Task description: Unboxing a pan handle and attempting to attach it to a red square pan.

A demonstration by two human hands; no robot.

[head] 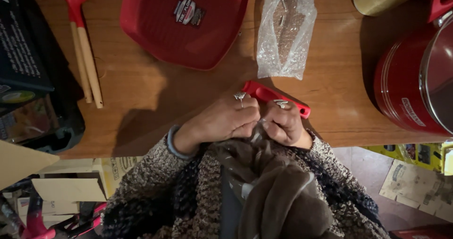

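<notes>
A small piece of clear plastic wrap (258, 131) sits pinched between the 2 hands at the near edge of the desk (155, 102), right above the person's chest. The left hand (224, 120) has its fingers curled tight onto the wrap from the left; a ring shows on 1 of them. The right hand (283, 121) meets it from the right, fingers clenched on the same bit of plastic, also ringed. The knuckles of both hands nearly touch.

Just behind the hands lies a red handle (273, 97), slanting across the wood and partly hidden by the right hand. Whether either hand touches it cannot be told.

Farther back, a bubble-wrap bag (285, 31) lies flat on the desk, and to its left a red square grill pan (184, 26) with a label in the middle. At far left are a red slotted spatula (78, 12) and a second wooden handle beside it. A red pot (410, 83) with a glass lid stands at the right edge.

A brown scarf (278, 192) hangs below the hands over a speckled knit sweater (155, 196).
</notes>
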